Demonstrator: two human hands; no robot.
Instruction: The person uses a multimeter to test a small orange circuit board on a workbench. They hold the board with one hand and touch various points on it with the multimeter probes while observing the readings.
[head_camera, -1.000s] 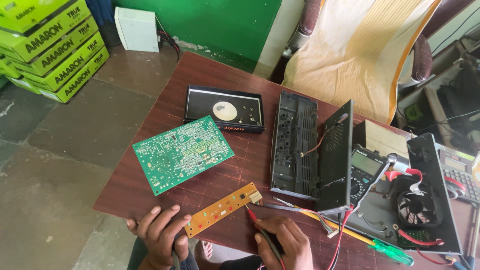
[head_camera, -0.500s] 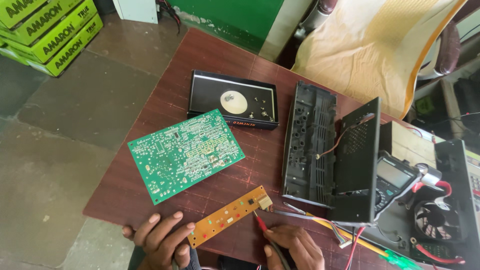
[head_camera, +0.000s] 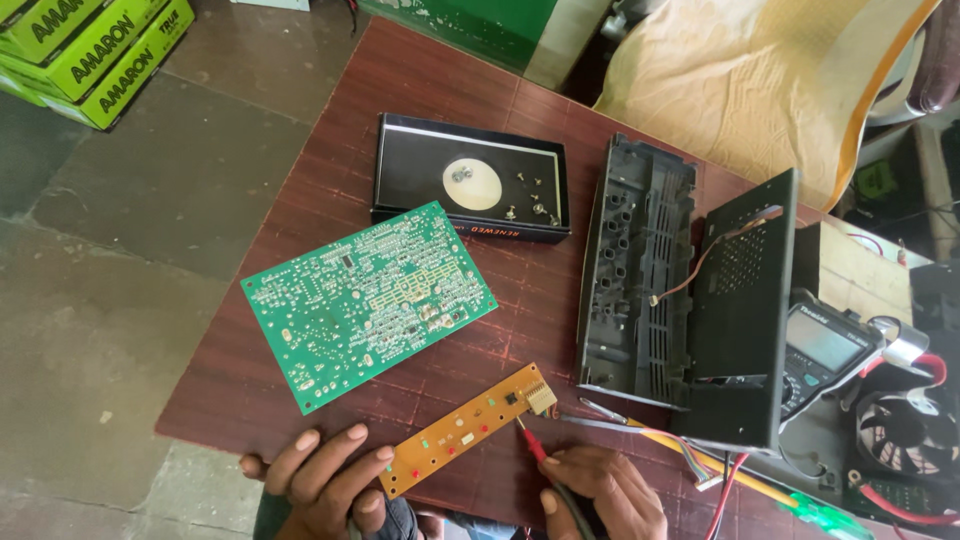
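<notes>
Fingers of right hand (head_camera: 600, 490) gripping red probe (head_camera: 532, 447), tip apparently on narrow board (head_camera: 468, 430); left hand (head_camera: 325, 475), fingers spread, steadying it; probing underway.

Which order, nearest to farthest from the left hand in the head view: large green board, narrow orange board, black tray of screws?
From the left hand:
1. Narrow orange board: touching its near end, just to the right.
2. Large green board: beyond the hand, mid-table.
3. Black tray of screws: far side of the table.
</notes>
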